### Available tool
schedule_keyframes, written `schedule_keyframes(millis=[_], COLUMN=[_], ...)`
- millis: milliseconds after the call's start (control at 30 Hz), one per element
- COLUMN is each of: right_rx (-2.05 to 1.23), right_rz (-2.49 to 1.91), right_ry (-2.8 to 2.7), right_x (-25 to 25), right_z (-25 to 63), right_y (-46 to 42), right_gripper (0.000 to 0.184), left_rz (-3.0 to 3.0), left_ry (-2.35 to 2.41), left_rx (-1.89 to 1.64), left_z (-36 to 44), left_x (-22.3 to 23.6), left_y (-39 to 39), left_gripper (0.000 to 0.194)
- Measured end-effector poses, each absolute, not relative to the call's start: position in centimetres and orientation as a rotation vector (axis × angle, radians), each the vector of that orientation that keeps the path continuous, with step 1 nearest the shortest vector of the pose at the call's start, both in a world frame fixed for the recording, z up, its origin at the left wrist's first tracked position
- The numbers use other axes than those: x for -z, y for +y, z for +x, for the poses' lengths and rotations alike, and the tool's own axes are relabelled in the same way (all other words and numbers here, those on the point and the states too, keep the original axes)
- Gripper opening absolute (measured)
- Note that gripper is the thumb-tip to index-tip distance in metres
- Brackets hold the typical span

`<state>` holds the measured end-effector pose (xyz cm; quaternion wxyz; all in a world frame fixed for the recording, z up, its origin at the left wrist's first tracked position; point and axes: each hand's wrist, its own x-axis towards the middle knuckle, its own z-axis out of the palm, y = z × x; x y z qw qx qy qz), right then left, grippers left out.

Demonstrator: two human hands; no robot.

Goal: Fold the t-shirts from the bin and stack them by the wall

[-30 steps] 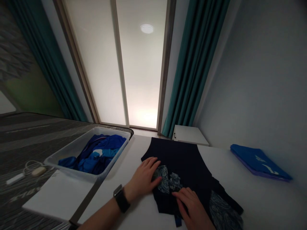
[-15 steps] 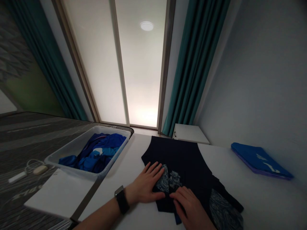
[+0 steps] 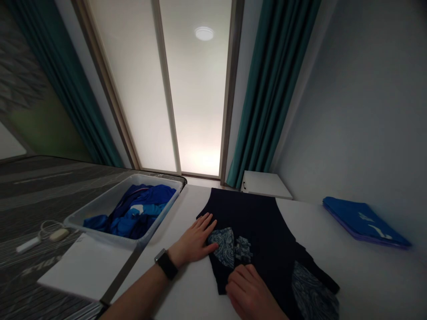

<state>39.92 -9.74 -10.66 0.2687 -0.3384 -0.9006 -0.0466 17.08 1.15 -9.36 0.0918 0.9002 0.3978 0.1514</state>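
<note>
A dark navy garment (image 3: 256, 218) lies spread on the white table (image 3: 363, 275), with paisley-printed patches (image 3: 222, 246) showing on it. My left hand (image 3: 193, 243), a black watch (image 3: 166, 264) on its wrist, rests flat with its fingers apart, its fingertips at the garment's left edge. My right hand (image 3: 248, 291) lies on the lower part of the garment, its fingers together over the fabric. Whether it pinches the cloth is hidden.
A translucent plastic tub (image 3: 156, 180) of crumpled blue clothes stands beyond my left hand. A folded blue garment (image 3: 363, 222) lies on a purple layer at the right. A white cable and plug (image 3: 40, 238) lie on the dark surface at left.
My left hand has slid left off the printed patch to the garment's edge. My right hand has moved down and left, and more of the print shows.
</note>
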Motion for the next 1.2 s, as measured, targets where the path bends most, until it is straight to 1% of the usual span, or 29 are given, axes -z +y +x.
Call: schedule_keyframes(millis=[67,167,267,367,433,567,733,867,967,1000,1067,1100,1200], right_rx=[-0.053,-0.202,-0.311,-0.428,-0.476,-0.519,-0.508,-0.286,-0.126,-0.094,-0.061,-0.056,-0.063], right_rz=[-0.943,-1.166,-1.374,-1.483,-1.531,-1.555,-1.548,-1.478,-1.480,-1.503,-1.564,-1.586,-1.597], right_ry=[-2.426,-2.300,-2.177,-2.215,-2.299,-2.416,-2.440,-2.397,-2.352,-2.336,-2.319,-2.324,-2.366], right_x=[9.4,7.9,8.2,9.6,10.2,10.0,9.2,9.9,10.5,10.7,11.0,11.2,11.7], right_z=[41.2,44.1,46.7,48.0,48.3,48.5,48.7,48.2,46.8,46.3,45.5,45.2,45.3], right_y=[-10.0,-10.4,-10.9,-11.4,-11.6,-11.8,-12.0,-11.8,-11.1,-10.8,-10.3,-10.1,-10.0], right_gripper=[0.019,0.025,0.032,0.038,0.044,0.052,0.048,0.045,0.043,0.044,0.046,0.048,0.053], left_rz=[2.721,2.770,2.807,2.883,2.907,2.884,2.863,2.846,2.838,2.848,2.888,2.903,2.905], left_ry=[1.041,0.696,0.492,0.481,0.549,0.715,0.931,0.994,1.034,1.040,1.010,0.989,0.946], left_rx=[-0.476,-0.459,-0.359,-0.255,-0.197,-0.154,-0.134,-0.137,-0.262,-0.313,-0.384,-0.396,-0.354], left_z=[17.9,20.2,22.4,22.8,21.8,18.4,15.4,16.4,18.9,19.8,21.2,21.7,21.8], left_x=[7.9,5.9,4.8,4.5,4.4,4.4,4.9,4.5,4.5,4.8,5.8,6.5,8.7], left_y=[0.4,-1.3,-2.6,-3.3,-3.7,-5.4,-7.2,-7.3,-6.9,-6.8,-6.6,-6.5,-6.5], left_gripper=[0.058,0.061,0.047,0.024,0.013,0.007,0.013,0.022,0.015,0.021,0.045,0.053,0.064])
